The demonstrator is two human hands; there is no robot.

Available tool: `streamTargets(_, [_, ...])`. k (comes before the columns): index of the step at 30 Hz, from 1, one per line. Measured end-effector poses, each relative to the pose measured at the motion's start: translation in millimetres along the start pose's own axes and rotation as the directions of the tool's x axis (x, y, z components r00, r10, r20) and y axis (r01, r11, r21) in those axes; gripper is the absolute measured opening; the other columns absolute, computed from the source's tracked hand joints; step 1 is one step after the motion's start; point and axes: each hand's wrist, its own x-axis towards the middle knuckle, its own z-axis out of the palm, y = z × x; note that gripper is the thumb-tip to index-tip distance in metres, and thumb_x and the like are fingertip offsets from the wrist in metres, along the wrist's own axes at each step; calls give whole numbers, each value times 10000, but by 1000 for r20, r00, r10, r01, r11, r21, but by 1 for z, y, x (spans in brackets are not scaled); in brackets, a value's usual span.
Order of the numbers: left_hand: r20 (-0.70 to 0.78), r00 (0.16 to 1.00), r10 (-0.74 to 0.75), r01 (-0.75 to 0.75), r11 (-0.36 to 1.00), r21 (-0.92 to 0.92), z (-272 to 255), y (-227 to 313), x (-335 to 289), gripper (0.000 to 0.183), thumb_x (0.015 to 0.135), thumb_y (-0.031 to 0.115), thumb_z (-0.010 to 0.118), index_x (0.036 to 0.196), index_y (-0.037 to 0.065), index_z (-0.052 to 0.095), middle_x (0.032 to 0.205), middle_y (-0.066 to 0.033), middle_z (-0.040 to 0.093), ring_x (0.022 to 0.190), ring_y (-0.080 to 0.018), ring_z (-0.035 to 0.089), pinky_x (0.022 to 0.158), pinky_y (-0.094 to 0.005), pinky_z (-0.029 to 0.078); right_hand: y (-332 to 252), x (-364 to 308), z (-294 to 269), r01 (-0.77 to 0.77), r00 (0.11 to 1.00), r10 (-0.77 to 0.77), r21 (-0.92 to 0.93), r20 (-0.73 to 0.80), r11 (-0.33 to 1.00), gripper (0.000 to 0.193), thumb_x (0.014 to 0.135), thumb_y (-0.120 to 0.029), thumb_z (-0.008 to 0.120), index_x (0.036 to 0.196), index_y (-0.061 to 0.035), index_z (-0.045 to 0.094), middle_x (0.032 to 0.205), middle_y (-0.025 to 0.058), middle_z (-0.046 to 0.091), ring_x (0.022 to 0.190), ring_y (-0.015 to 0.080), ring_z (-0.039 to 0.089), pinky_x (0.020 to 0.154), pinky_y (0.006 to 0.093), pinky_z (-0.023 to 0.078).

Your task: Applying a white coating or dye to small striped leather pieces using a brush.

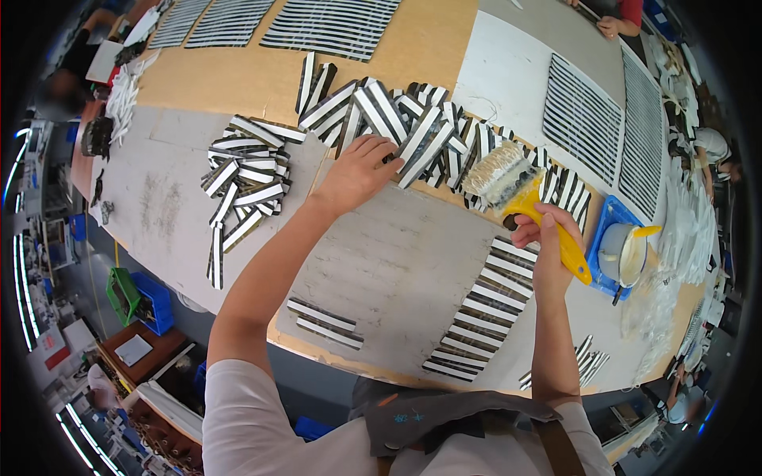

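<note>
My right hand (548,238) grips a wide brush with a yellow handle (567,246). Its thick, pale bristles (496,174) point to the upper left, over black-and-white strips. My left hand (361,170) rests at the near edge of a heaped pile of strips (381,111); its fingers are bent a little, with the thumb apart from the forefinger, and I see nothing held in it. Below the brush, a column of strips (480,317) lies side by side on the grey board (373,254). Two loose strips (325,323) lie near the board's front edge.
Another heap of strips (246,178) lies to the left. At the right, a blue tray (607,214) holds a white pot (621,254) of pale paste. Rows of strips (583,119) cover boards farther off. Another person's hand (609,28) shows at the far right.
</note>
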Motion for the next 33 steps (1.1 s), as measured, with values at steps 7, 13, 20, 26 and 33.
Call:
streamTargets(7, [-49, 997, -65, 64, 998, -16, 12, -7, 5, 241, 692, 61, 653, 925, 46, 593, 969, -48, 580, 984, -242, 513, 862, -392, 423, 2, 5, -8, -16, 1000, 16, -38, -5, 999, 224, 915, -139, 482, 1002, 51, 563, 790, 162, 625, 604, 167, 607, 546, 251, 504])
streamTargets(13, [33, 998, -61, 59, 996, 68, 3, -6, 9, 265, 675, 110, 683, 926, 86, 602, 901, -5, 548, 929, -210, 492, 844, -361, 390, 6, 11, -10, -45, 999, 45, -22, -5, 999, 211, 910, -126, 483, 1000, 47, 564, 791, 163, 625, 601, 165, 605, 548, 250, 505])
streamTargets(20, [2, 996, -89, 89, 996, 13, 1, 1, 5, 266, 697, 108, 680, 943, 77, 584, 920, -38, 527, 911, -238, 491, 810, -372, 395, 7, 14, -10, -64, 998, 64, -31, -4, 997, 206, 908, -123, 484, 995, 46, 565, 782, 157, 627, 599, 164, 606, 548, 250, 506])
streamTargets(26, [-173, 940, -293, 291, 956, -38, -12, 27, -7, 271, 735, 52, 647, 977, 68, 527, 938, -72, 527, 892, -273, 497, 772, -377, 399, 5, 6, -13, -44, 998, 43, -22, -39, 999, 207, 912, -132, 486, 990, 42, 565, 747, 139, 622, 585, 154, 599, 542, 241, 499])
streamTargets(33, [-165, 911, -377, 386, 922, 21, 14, -16, 56, 231, 774, 71, 612, 1004, 60, 592, 896, -80, 567, 908, -276, 497, 778, -384, 402, 39, 38, 9, 162, 987, -162, -189, 16, 968, 120, 875, -84, 559, 970, -11, 557, 750, 82, 606, 587, 113, 574, 560, 205, 464])
